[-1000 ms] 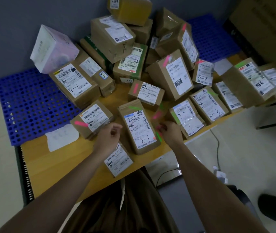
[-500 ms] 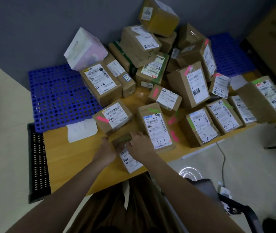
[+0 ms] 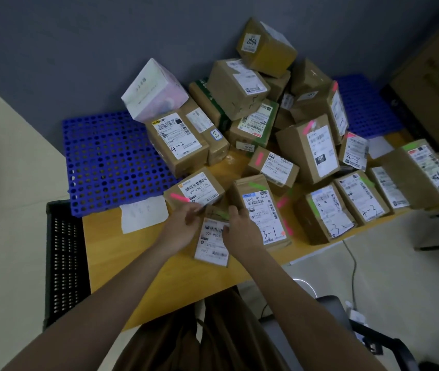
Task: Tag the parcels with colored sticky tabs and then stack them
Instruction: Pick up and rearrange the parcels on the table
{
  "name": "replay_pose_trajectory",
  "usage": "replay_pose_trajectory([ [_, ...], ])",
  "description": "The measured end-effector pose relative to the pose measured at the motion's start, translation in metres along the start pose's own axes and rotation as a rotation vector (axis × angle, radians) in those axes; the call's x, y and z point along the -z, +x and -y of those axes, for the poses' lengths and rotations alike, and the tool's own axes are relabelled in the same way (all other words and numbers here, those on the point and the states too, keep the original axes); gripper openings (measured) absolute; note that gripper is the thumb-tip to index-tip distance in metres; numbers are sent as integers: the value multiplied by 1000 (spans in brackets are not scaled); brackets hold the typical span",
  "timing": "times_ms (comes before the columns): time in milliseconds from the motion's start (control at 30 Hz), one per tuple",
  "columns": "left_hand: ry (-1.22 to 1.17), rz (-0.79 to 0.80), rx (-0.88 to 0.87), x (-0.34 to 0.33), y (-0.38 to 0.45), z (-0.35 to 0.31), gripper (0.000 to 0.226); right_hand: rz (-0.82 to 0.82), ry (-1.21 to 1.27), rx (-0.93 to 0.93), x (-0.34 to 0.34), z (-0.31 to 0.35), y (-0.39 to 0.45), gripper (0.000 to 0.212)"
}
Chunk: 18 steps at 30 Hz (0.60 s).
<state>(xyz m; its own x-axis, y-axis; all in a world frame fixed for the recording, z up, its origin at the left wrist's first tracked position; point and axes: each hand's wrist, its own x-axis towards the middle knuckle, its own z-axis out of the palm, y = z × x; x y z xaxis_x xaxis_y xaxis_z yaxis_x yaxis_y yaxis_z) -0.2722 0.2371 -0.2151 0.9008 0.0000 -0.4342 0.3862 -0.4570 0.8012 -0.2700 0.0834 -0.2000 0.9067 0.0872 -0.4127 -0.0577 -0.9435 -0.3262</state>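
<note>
A small brown parcel (image 3: pixel 213 243) with a white "507-P802" label lies near the front of the wooden table (image 3: pixel 122 277). A green sticky tab (image 3: pixel 219 214) sits on its far end. My left hand (image 3: pixel 183 223) grips the parcel's left edge. My right hand (image 3: pixel 242 228) holds its right edge, thumb on the label and fingertips by the tab. Right beside it lies the parcel marked "3-1" (image 3: pixel 262 207), which has a green tab. Loose pink tabs (image 3: pixel 287 226) lie just right of that parcel.
A parcel with a pink tab (image 3: pixel 195 189) lies just beyond my left hand. Several labelled parcels are heaped at the back (image 3: pixel 239 87) and lined up to the right (image 3: pixel 360 196). A blue perforated mat (image 3: pixel 106 162), white paper (image 3: pixel 143 214) and a black crate (image 3: pixel 63 258) are on the left.
My right hand came left from the loose tabs to the small parcel. A green tab now shows on the parcel's far end. The view shifted left.
</note>
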Motion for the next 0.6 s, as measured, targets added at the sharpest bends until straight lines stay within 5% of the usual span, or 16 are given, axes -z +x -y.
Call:
replay_pose_trajectory([
  [100,9,-182,-37,21,23,-10,22,-89,39,103,12,12,18,39],
  [300,-8,-302,-3,62,81,-35,28,-113,73,237,26,44,94,51],
  [433,-127,-318,134,72,106,-43,31,-53,177,208,38,60,136,74],
  [600,-278,-278,294,65,124,-41,36,47,280,162,44,63,166,75],
])
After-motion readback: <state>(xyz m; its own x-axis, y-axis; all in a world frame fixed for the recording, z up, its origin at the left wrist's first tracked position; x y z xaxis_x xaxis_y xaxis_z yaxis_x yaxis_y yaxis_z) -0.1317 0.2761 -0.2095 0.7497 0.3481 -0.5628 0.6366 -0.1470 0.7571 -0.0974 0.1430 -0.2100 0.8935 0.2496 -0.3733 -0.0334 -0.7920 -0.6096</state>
